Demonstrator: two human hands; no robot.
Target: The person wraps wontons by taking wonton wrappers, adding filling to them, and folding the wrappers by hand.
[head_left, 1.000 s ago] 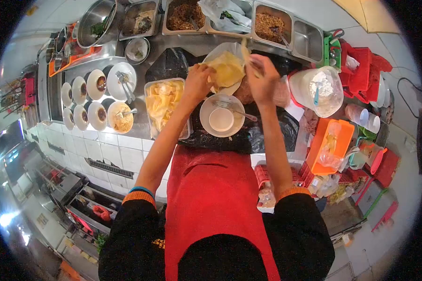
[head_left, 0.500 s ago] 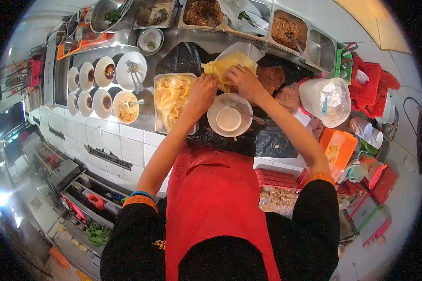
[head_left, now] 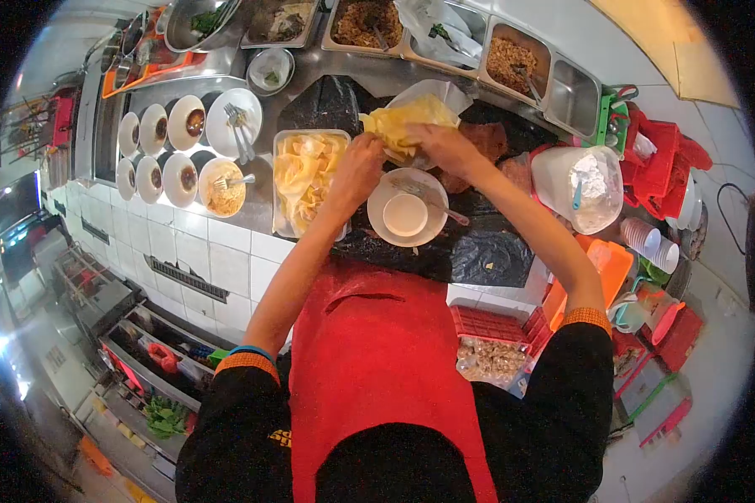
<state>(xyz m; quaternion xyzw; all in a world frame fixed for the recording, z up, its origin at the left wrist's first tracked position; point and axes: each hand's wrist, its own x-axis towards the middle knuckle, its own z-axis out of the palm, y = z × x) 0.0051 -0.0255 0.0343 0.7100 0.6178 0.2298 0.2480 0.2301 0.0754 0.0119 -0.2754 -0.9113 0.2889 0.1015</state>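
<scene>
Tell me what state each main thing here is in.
Yellow sheets: bunched
Left hand: at sheets, grip unclear
Right hand: on sheets, blurred
Left tub: open, heaped
White tub: open, utensil inside
Near bowl: upright, cup inside
Six bowls: dark liquid inside
Food bowl: fork inside

Worn on the head, the camera looked forward and steeply down, past the apron (head_left: 373,360) and near hands (head_left: 364,163), across the counter (head_left: 262,186).

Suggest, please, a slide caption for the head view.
Left hand and right hand touch thin yellow sheets, beside a tray of yellow pieces.
</scene>
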